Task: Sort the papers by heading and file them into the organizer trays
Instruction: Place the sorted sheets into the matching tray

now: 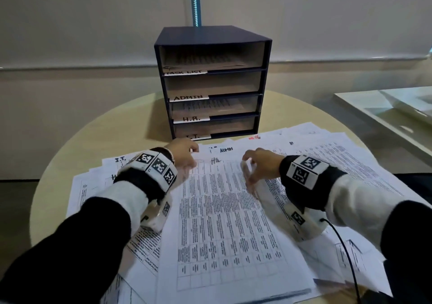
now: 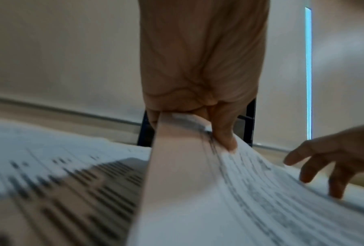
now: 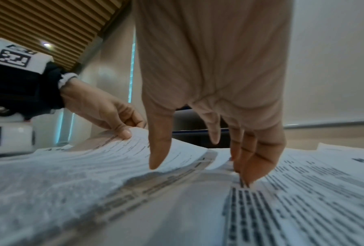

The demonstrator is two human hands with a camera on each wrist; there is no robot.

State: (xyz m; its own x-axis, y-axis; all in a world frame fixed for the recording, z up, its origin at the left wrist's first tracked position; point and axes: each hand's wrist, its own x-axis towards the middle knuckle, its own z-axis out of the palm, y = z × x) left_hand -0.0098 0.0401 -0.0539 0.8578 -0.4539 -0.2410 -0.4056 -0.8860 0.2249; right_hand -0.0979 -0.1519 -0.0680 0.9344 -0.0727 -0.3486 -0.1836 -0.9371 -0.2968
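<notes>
Round pale wood worktop (image 1: 70, 144). Dark organizer (image 1: 212, 81) with four labelled trays stands at the far side; loose printed papers (image 1: 224, 221) spread overlapping across the near half.

A dark blue organizer (image 1: 212, 81) stands at the far side of the round table (image 1: 131, 114), its four trays labelled TASK LIST, ADMIN, H.R. and I.T. from top to bottom. Printed papers (image 1: 327, 163) lie spread and overlapping across the near half of the table. The left hand (image 1: 183, 155) pinches the far left corner of the top sheet (image 1: 224, 221). The right hand (image 1: 259, 168), fingers loosely curved, touches the sheet's far right part.
</notes>
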